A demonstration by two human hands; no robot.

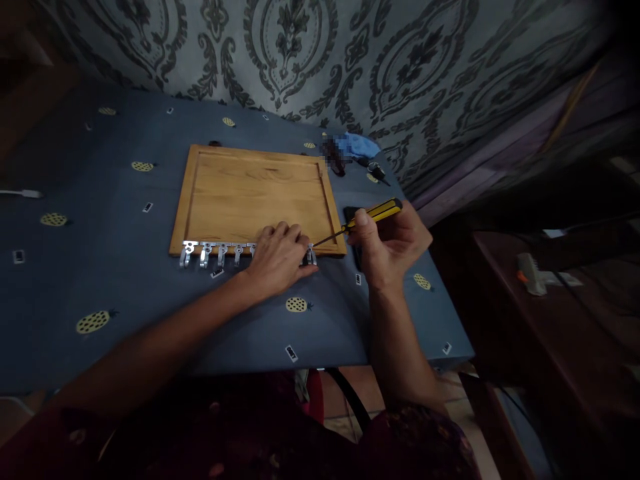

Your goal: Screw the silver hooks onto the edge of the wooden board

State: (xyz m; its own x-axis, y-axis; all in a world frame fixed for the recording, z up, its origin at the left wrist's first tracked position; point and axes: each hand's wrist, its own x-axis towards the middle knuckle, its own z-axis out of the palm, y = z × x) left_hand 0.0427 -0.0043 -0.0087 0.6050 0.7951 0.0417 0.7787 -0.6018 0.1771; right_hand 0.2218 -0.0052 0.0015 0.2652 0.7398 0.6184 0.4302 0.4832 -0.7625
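A wooden panel with a raised frame (255, 193) lies flat on the table. Along its near edge runs a metal hook rail (223, 252) with several silver hooks. My left hand (280, 260) is closed over the right part of this rail, fingers curled on the panel and thumb below the edge, hiding some hooks. In my right hand (387, 247) is a yellow and black screwdriver (383, 211), pinched at the handle. Its thin shaft slants down to the left, with the tip at the rail's right end, beside my left hand. Whether a screw sits there is too small to tell.
The blue pineapple-print tablecloth (125, 253) covers the table. A black flat object (351, 217) lies right of the panel, partly behind my right hand. Further back are a blue cloth (359, 145) and keys (377, 171). A white cable end (25, 193) lies left.
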